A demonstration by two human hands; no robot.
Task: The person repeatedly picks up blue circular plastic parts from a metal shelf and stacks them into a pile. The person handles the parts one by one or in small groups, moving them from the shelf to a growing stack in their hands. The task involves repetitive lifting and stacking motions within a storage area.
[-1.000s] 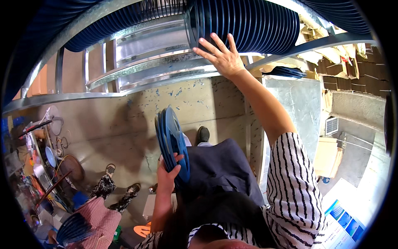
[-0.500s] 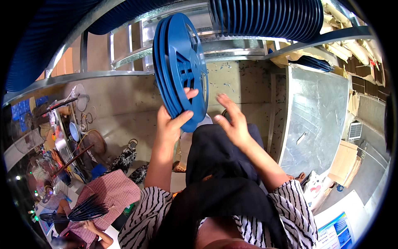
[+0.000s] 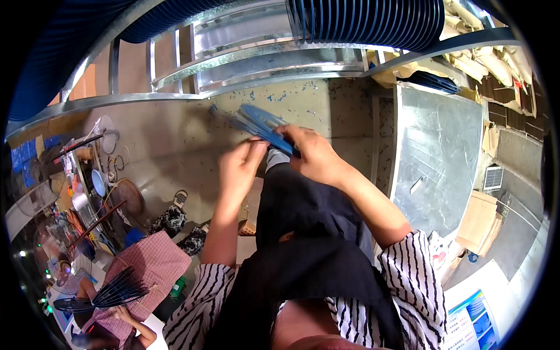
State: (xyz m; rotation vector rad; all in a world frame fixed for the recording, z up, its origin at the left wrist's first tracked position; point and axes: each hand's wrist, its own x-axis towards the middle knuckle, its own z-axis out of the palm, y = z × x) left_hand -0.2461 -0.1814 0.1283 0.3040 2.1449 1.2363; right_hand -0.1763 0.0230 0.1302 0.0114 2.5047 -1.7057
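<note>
We have the right hand curled around the near end of the blue reel discs, a blur angling ahead between both hands! The left hand, half closed, is at their edge; whether it grips, we cannot tell. Beyond the hands, we spot a row of blue discs.

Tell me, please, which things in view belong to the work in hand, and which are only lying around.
Likely in the work:
blue discs, gripped by the right hand, left hand at their edge
similar discs on the metal rack

Likely just lying about:
flattened cardboard
pale blue bowl
</note>
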